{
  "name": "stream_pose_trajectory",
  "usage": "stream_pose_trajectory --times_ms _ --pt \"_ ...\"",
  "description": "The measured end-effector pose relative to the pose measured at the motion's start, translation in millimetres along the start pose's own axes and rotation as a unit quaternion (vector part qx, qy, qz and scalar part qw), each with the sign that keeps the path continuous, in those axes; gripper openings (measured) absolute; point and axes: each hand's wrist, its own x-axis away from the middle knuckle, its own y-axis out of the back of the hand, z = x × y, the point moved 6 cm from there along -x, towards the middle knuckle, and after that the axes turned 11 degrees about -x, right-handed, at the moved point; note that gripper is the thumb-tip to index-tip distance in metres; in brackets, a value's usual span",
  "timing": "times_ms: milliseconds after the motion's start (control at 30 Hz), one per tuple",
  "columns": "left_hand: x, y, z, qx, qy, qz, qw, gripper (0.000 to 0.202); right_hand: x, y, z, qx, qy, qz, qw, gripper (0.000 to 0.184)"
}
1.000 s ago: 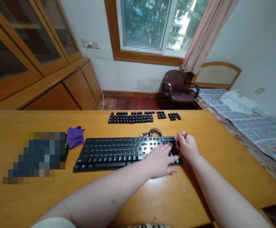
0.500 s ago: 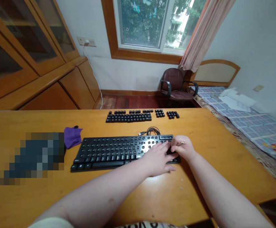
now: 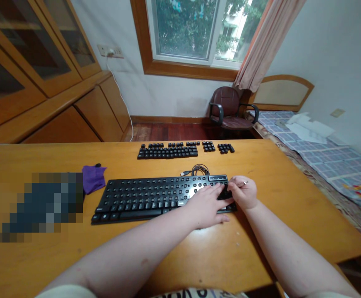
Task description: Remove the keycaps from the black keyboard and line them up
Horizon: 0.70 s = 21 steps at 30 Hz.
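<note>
A black keyboard [image 3: 149, 198] lies on the wooden desk, with many of its keycaps off and bare switch posts showing. Spread across its right part is my left hand [image 3: 206, 205], palm down, with the fingers stretched over the number pad area. My right hand [image 3: 245, 193] is closed in a fist at the keyboard's upper right corner, thumb and forefinger pinched over the number pad. A small shiny metal bit shows at the fist; whether it is a ring or part of a tool I cannot tell. What the fingertips grip is hidden.
Loose black keycaps [image 3: 168, 153] lie in keyboard order along the desk's far edge. Behind the keyboard sits a coiled USB cable [image 3: 200, 169]. A purple cloth [image 3: 93, 180] and a pixelated dark object [image 3: 46, 203] lie to the left. Beyond the desk stands a chair [image 3: 228, 105].
My right fist has shifted slightly right, away from my left hand, and turned a little. My left hand stays spread on the keyboard. The view has shifted slightly.
</note>
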Motion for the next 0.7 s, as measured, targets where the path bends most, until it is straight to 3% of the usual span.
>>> stream_pose_trajectory --times_ms 267,400,500,600,700 --pt "-1 -0.5 0 0.004 -0.006 -0.006 1.000 0.055 6 3 -6 0.026 -0.020 -0.045 0.998 0.043" --pt "-1 -3.8 1 0.007 0.004 0.001 1.000 0.051 4 19 -11 -0.012 -0.039 -0.157 0.987 0.044" --pt "0 -4.6 1 0.019 0.004 0.006 1.000 0.052 2 23 -15 -0.019 -0.064 -0.180 0.981 0.044" --pt "-1 -1.5 3 0.059 0.010 -0.004 0.998 0.053 2 24 -17 -0.049 -0.066 -0.206 0.975 0.045" --pt "-2 5.1 15 0.158 0.077 -0.039 0.984 0.041 5 25 -17 -0.086 -0.051 -0.237 0.966 0.045"
